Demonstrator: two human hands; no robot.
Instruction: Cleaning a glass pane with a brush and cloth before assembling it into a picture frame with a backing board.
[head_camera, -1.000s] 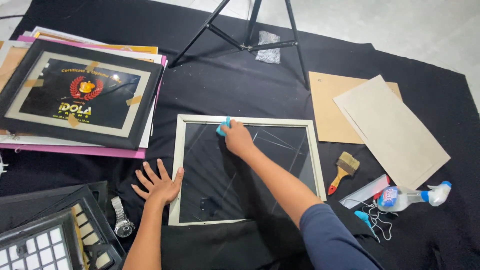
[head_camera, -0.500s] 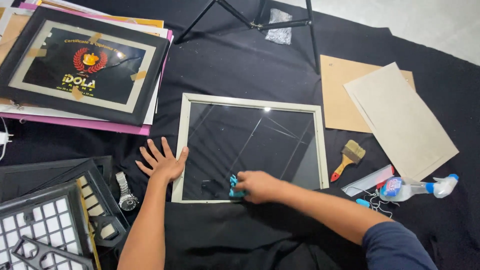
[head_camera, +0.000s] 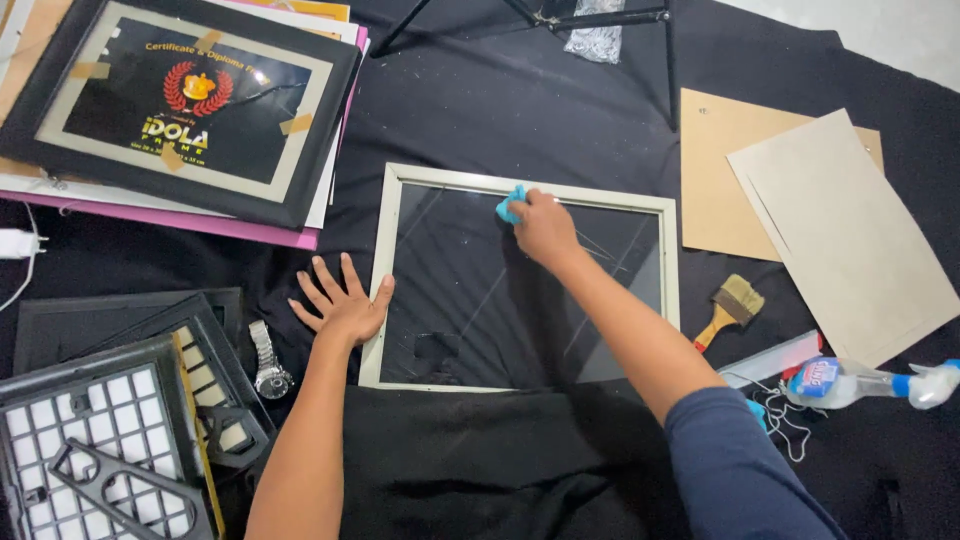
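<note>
Since half a second ago my right hand (head_camera: 545, 225) has swept from the near edge of the glass up to its far edge, fingers closed on a small blue cloth (head_camera: 512, 203) pressed against the pane. The pale picture frame (head_camera: 385, 270) lies flat on the black cloth-covered surface (head_camera: 520, 110). My left hand (head_camera: 343, 305) is open, fingers spread, palm down just beside the frame's left rail. A wristwatch (head_camera: 268, 362) lies near it; a paintbrush (head_camera: 730, 308) and spray bottle (head_camera: 865, 382) lie to the right.
</note>
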